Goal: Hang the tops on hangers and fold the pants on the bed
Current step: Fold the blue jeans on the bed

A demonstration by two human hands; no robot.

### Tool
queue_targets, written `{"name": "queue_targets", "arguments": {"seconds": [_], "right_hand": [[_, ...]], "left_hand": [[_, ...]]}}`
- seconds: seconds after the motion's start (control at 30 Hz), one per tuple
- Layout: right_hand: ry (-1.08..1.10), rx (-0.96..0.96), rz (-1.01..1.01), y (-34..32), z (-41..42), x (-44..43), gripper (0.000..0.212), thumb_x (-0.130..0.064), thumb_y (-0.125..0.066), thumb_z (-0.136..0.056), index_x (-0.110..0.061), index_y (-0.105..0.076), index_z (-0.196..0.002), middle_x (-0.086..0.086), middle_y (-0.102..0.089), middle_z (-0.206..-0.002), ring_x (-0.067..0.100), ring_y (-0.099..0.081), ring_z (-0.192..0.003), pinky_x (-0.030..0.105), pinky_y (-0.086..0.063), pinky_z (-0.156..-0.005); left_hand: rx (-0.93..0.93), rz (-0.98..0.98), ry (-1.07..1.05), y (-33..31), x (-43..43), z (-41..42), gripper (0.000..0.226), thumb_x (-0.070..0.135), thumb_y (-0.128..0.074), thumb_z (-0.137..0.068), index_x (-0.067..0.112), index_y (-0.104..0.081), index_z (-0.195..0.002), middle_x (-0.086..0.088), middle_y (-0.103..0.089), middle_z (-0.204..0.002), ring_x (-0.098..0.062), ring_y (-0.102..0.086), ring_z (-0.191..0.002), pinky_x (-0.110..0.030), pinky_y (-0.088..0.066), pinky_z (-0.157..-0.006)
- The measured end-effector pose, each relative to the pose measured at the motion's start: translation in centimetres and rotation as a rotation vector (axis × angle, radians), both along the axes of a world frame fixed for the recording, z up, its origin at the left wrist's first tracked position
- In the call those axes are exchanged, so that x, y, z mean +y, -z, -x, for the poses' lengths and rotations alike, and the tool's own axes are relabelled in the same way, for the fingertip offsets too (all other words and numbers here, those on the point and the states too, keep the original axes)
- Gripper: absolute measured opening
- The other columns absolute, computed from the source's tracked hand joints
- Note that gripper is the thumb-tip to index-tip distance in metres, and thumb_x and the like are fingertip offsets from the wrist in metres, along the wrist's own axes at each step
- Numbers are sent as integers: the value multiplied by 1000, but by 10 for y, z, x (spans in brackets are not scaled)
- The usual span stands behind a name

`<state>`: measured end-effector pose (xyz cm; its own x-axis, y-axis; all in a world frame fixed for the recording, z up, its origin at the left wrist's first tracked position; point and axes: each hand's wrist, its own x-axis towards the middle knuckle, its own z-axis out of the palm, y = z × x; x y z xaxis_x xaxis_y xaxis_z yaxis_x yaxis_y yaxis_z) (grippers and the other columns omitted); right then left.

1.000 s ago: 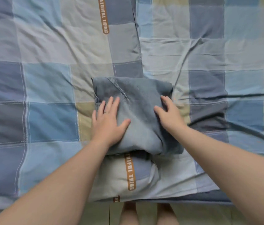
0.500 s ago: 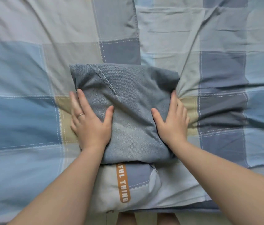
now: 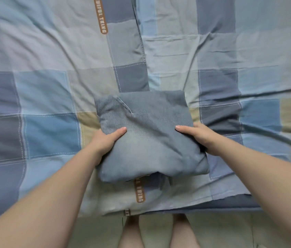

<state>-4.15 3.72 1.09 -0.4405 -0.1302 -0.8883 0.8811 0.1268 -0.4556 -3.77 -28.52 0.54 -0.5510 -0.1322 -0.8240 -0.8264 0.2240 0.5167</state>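
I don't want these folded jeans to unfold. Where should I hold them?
Probably grip the jeans at both side edges, a hand from each side, thumb on top, fingers underneath, like the left hand and right hand; the layered bundle is soft.

L forearm [image 3: 55,183], R forearm [image 3: 259,169] bare to frame edge; legs [image 3: 132,231] prob. bare too.

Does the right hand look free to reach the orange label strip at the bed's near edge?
Probably not: the right hand grips the folded pants, which also cover the strip's upper end.
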Motion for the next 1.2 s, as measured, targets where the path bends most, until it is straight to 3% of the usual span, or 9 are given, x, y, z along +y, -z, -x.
{"name": "queue_targets", "arguments": {"seconds": [0.1, 0.17, 0.3, 0.4, 0.5, 0.63, 0.87, 1.07, 1.2], "right_hand": [[53, -14, -39, -38, -20, 7, 35, -34, -81, -81, -10, -75, -105, 6, -78, -99, 18, -76, -85, 23, -57, -63], [68, -26, -70, -68, -38, 11, 38, -35, -82, -78, -9, -75, -105, 7, -78, -98, 20, -76, -85, 24, -57, -63], [152, 7, -104, -142, -87, 14, 42, -37, -85, -73, -11, -75, -105, 2, -79, -95, 17, -76, -82, 21, -56, -57], [243, 71, -152, -201, -129, 15, 61, -47, -89, -57, -12, -74, -105, -1, -79, -98, 16, -76, -88, 25, -57, -67], [378, 118, -170, -255, -172, 17, 56, -42, -87, -64, -13, -72, -109, 0, -78, -102, 16, -75, -93, 29, -56, -77], [617, 189, -210, -320, -230, 20, 28, -23, -81, -81, -14, -71, -106, -2, -78, -97, 9, -74, -83, 19, -55, -63], [985, 303, -317, -418, -326, 35, 26, -17, -80, -82, -16, -66, -104, -5, -78, -94, 7, -74, -80, 17, -56, -61], [1241, 395, -357, -478, -425, 69, 46, -26, -80, -76, -9, -65, -115, 6, -77, -106, 23, -75, -96, 37, -58, -83], [1412, 459, -387, -506, -505, 93, 45, -30, -78, -71, -10, -69, -111, 8, -77, -105, 23, -75, -93, 33, -59, -76]], "left_hand": [[-94, -93, -3, -27, 6, -23, 46, 41, -81, -82, 22, -67, -122, 4, -75, -111, -18, -71, -99, -31, -55, -80], [-98, -110, 3, -51, 8, -42, 49, 39, -80, -83, 21, -65, -126, 0, -73, -116, -20, -70, -102, -36, -55, -88], [-94, -157, 57, -118, 10, -76, 47, 45, -82, -81, 28, -65, -121, 7, -76, -109, -16, -73, -96, -35, -58, -78], [-25, -165, 139, -170, 13, -91, 39, 47, -82, -80, 34, -66, -113, 16, -76, -103, -8, -73, -94, -27, -57, -73], [54, -178, 251, -218, 22, -96, 46, 46, -83, -79, 32, -65, -119, 18, -75, -105, -5, -72, -95, -25, -56, -78], [177, -193, 436, -276, 48, -90, 59, 53, -83, -72, 30, -64, -123, 17, -75, -109, -4, -71, -98, -31, -55, -86], [398, -289, 763, -361, 133, -97, 36, 40, -83, -81, 31, -67, -112, 21, -75, -103, 2, -70, -94, -18, -55, -77], [533, -426, 988, -425, 230, -147, 22, 30, -81, -85, 33, -65, -100, 36, -70, -88, 15, -66, -83, -1, -45, -65], [550, -542, 1121, -461, 299, -205, 29, 29, -82, -83, 29, -67, -107, 21, -75, -98, 1, -71, -91, -12, -53, -71]]}}
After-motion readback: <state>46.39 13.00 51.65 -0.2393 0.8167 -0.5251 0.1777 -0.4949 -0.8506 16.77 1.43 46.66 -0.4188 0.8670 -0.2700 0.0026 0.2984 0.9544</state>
